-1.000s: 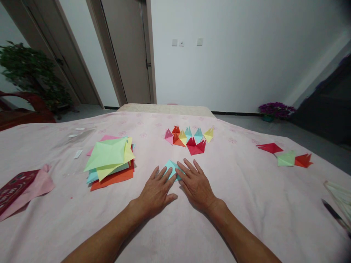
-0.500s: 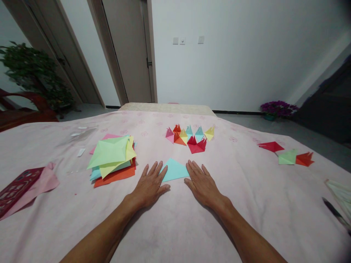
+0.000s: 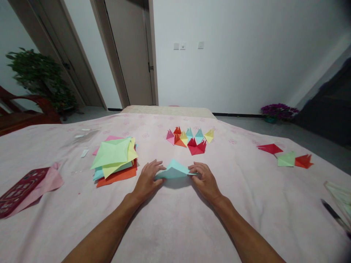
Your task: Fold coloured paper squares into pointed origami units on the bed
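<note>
A light-blue sheet of origami paper [image 3: 175, 171], folded into a triangle with its peak pointing away from me, is held at both side corners. My left hand [image 3: 149, 177] pinches the left corner between thumb and fingers. On the opposite corner, my right hand [image 3: 204, 179] is closed in the same way. The paper's near edge is lifted off the cloth and throws a shadow below it. Just beyond stand several small folded paper figures, among them a red one [image 3: 196, 147] and a yellow one [image 3: 209, 136].
Left of my hands lies a stack of coloured paper sheets [image 3: 112, 151]. Farther left are a dark red packet [image 3: 23, 188] and pink paper [image 3: 48, 182]. At right lie folded green [image 3: 286, 159] and orange pieces [image 3: 303, 161], and a black pen [image 3: 333, 212]. Pink cloth [image 3: 175, 226] covers the table.
My hands have gone from lying flat on the blue paper to gripping its side corners. The paper's near edge has risen from the cloth. The view has tilted slightly.
</note>
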`<state>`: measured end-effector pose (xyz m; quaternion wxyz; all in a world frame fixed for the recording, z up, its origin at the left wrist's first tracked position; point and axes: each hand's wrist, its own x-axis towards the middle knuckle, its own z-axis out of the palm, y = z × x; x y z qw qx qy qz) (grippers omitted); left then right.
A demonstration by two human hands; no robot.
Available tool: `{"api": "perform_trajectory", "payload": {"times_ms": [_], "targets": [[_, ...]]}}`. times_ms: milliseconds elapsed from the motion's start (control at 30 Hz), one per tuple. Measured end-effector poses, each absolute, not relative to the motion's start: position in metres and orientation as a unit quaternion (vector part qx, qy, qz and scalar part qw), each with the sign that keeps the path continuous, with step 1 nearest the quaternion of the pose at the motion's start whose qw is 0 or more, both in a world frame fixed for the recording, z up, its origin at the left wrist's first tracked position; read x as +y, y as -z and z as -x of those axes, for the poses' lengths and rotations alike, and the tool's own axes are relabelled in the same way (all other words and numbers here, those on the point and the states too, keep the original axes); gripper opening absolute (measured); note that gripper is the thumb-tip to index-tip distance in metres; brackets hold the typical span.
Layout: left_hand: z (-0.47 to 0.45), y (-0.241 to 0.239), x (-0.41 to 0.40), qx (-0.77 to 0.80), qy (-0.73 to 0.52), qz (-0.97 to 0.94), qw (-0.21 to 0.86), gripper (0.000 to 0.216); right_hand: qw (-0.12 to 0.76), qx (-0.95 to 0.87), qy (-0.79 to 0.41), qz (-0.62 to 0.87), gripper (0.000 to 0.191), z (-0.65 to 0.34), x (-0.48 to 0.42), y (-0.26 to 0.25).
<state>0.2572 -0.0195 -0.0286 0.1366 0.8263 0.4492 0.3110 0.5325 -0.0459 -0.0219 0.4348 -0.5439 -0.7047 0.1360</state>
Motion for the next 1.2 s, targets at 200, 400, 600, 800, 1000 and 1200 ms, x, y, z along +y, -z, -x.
{"api": "perform_trajectory", "payload": {"times_ms": [200, 400, 600, 800, 1000, 1200], "targets": [[-0.266, 0.015, -0.021, 0.484, -0.481, -0.671, 0.292, 0.017, 0.523, -0.554, -0.309, 0.569, 0.027, -0.525, -0.047, 0.014], [-0.277, 0.002, -0.020, 0.498, -0.555, -0.547, 0.380, 0.032, 0.541, -0.428, -0.470, 0.551, 0.041, -0.515, -0.052, 0.000], [-0.273, 0.011, -0.002, 0.529, -0.523, -0.544, 0.388, 0.048, 0.506, -0.387, -0.515, 0.573, 0.042, -0.517, -0.051, 0.005], [-0.275, 0.012, -0.018, 0.483, -0.430, -0.745, 0.162, 0.040, 0.471, -0.376, -0.514, 0.610, 0.063, -0.517, -0.050, 0.006], [-0.288, 0.019, -0.028, 0.440, -0.176, -0.873, 0.117, 0.050, 0.440, -0.425, -0.515, 0.600, 0.058, -0.525, -0.054, 0.002], [-0.283, 0.025, -0.014, 0.425, -0.150, -0.882, 0.140, 0.050, 0.369, -0.622, -0.412, 0.554, 0.065, -0.542, -0.055, 0.008]]}}
